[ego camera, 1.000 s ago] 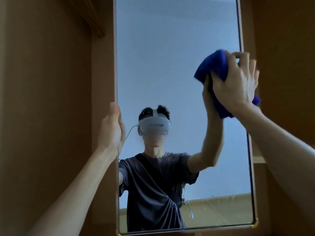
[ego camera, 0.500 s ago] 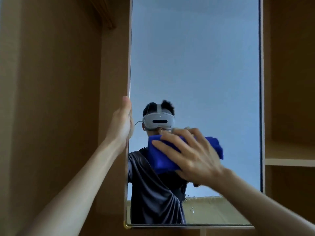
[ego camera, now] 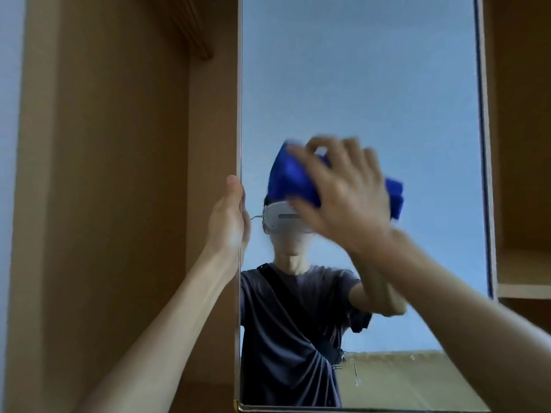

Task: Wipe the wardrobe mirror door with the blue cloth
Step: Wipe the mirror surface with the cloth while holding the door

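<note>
Wiping underway: right hand [ego camera: 343, 198], grip closed on blue cloth [ego camera: 290, 181], presses it to mirror door [ego camera: 372, 84] mid-height, nearer left edge. Left hand [ego camera: 229, 219] clasps door's left edge. Can't tell which parts done; judging approx midway, top & bottom maybe left

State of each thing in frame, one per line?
Mirror door: swung open, held at its left edge.
Cloth: bunched, pressed on the glass mid-mirror.
Right hand: gripping the cloth, motion-blurred.
Left hand: gripping the door edge.
Wardrobe shelf: bare.
</note>
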`<control>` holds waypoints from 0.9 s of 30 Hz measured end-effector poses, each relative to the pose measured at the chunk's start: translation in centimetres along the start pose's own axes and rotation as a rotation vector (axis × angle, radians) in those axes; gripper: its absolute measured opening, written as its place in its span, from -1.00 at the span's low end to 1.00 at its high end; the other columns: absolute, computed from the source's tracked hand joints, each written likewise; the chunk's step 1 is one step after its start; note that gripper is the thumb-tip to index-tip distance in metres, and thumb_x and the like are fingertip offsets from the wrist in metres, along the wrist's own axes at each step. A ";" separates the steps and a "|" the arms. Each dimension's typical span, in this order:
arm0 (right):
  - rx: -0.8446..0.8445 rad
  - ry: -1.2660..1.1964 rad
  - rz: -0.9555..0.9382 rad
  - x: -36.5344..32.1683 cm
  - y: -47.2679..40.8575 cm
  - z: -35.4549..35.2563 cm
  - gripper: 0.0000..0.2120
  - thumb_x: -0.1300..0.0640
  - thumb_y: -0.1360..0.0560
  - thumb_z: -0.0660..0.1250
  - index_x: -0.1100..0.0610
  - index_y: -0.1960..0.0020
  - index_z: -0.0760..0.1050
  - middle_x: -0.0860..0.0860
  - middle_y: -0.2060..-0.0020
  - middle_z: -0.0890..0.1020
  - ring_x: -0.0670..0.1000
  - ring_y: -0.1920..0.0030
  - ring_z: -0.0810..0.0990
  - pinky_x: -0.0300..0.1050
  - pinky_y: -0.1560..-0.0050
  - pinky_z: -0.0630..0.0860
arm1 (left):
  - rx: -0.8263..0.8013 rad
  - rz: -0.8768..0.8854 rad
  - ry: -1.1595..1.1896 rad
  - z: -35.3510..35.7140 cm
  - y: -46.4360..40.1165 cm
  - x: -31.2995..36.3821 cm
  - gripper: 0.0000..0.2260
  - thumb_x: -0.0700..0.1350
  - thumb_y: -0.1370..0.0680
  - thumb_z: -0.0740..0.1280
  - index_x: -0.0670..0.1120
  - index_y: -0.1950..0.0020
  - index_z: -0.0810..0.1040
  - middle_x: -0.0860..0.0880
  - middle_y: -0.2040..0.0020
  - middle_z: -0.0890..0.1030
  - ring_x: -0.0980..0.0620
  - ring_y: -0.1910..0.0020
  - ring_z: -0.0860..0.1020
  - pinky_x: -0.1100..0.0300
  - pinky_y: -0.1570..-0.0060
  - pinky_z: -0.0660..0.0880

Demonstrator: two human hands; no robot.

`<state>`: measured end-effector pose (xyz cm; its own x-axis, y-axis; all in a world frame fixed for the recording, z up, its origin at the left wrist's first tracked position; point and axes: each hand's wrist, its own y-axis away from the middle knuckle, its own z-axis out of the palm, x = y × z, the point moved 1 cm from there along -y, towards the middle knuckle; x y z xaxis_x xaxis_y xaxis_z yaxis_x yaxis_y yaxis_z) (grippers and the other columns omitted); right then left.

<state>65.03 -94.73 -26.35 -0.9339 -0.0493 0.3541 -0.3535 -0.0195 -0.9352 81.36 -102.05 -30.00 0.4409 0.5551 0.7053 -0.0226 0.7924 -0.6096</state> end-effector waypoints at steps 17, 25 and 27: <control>0.042 0.027 0.080 -0.4 -10.7 1.8 -0.54 -0.08 -0.58 0.28 -0.04 -0.46 0.41 0.05 -0.34 0.48 0.21 -0.23 0.47 0.12 -0.14 0.37 | -0.226 -0.075 -0.095 -1.6 1.5 1.0 -0.31 0.43 -0.57 -0.11 0.09 -0.56 0.31 0.10 -0.50 0.43 0.05 -0.52 0.32 -0.06 -0.53 0.12; -0.108 -0.145 -0.195 -5.9 4.6 0.6 -0.49 -0.04 -0.49 0.28 0.07 -0.41 0.50 0.05 -0.22 0.58 0.25 -0.05 0.53 0.15 0.01 0.45 | -0.256 -0.131 0.168 -2.3 2.8 0.6 -0.28 0.33 -0.63 -0.08 -0.23 -0.32 0.51 -0.19 -0.27 0.61 -0.13 -0.28 0.55 0.01 -0.35 0.43; -0.177 -0.165 -0.310 -6.7 8.9 0.1 -0.50 0.01 -0.50 0.31 0.09 -0.42 0.50 0.05 -0.24 0.59 0.24 -0.09 0.54 0.17 -0.02 0.46 | -0.337 -0.197 0.192 -2.6 3.6 0.3 -0.23 0.38 -0.60 -0.13 -0.18 -0.46 0.41 -0.23 -0.38 0.53 -0.20 -0.39 0.48 -0.12 -0.44 0.31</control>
<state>68.16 -94.69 -37.04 -0.7656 -0.2279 0.6015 -0.6345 0.1136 -0.7645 83.73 -99.67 -32.90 0.5673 0.3195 0.7590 0.3590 0.7335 -0.5771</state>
